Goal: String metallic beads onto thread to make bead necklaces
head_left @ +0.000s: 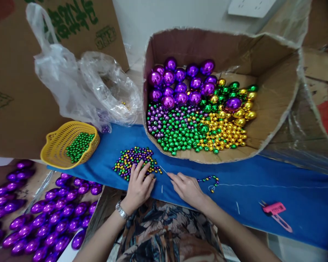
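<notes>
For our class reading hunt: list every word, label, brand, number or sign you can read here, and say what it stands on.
No text can be quoted with certainty.
Large green characters on the cardboard box at upper left: too blurred.
Green outlined mark beside them: too blurred.
Green marking near the picture's left edge, same box: unreadable.
Dark marking on the pink tool: too small.

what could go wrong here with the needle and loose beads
The right hand holds a thin needle close to the left hand, so a prick is possible. A push could send some loose beads rolling off the near edge of the blue cloth. The thread by the curled beaded strand might tangle.
</notes>
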Motion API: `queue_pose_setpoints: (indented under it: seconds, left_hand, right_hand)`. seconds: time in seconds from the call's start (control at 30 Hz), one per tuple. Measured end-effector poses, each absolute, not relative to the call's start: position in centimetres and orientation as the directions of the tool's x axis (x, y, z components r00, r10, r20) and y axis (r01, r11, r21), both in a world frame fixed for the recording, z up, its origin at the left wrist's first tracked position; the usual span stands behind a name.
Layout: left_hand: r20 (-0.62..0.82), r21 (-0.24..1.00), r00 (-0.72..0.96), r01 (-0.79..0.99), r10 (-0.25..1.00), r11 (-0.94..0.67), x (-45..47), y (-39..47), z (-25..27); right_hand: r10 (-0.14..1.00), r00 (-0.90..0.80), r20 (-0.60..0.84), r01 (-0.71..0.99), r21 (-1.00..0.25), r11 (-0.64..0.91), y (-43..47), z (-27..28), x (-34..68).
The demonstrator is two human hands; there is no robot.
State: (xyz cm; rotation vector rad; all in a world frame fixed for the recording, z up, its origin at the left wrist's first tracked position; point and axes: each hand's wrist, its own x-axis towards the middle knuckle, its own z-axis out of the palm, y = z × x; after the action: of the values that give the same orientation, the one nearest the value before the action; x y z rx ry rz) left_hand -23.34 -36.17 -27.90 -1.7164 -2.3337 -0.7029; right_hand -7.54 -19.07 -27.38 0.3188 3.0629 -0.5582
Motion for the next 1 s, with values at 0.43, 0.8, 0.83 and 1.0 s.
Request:
queue_pose_setpoints:
  seconds: [0.43, 0.8, 0.83, 1.0]
  left_hand:
    - [0.301, 0.279, -0.343, 0.924, 0.89, 0.261, -22.9, -35.0, -27.4]
    - [0.295, 0.311, -0.379, 0.906, 0.877, 0.287, -22.9, -35.5, -27.9]
    - [0.294, 0.313, -0.381, 0.905, 0.877, 0.288, -22.9, -35.5, -27.9]
    - [0.285, 0.312, -0.378, 0.906, 0.881, 0.288, -22.8, -35.5, -27.8]
  right_hand:
    - [0.169, -0.985, -0.035, 0.169, -0.376, 0.911, -19.2, -27.2, -5.7]
    - [0.122, -0.989, -0.084, 0.144, -0.368, 0.918, -19.3, -26.6, -5.7]
    - [0.116, -0.989, -0.091, 0.141, -0.365, 0.92, -19.3, -26.7, -5.6]
    - [0.106, -0.987, -0.118, 0.141, -0.341, 0.929, -19.5, -27.0, -5.9]
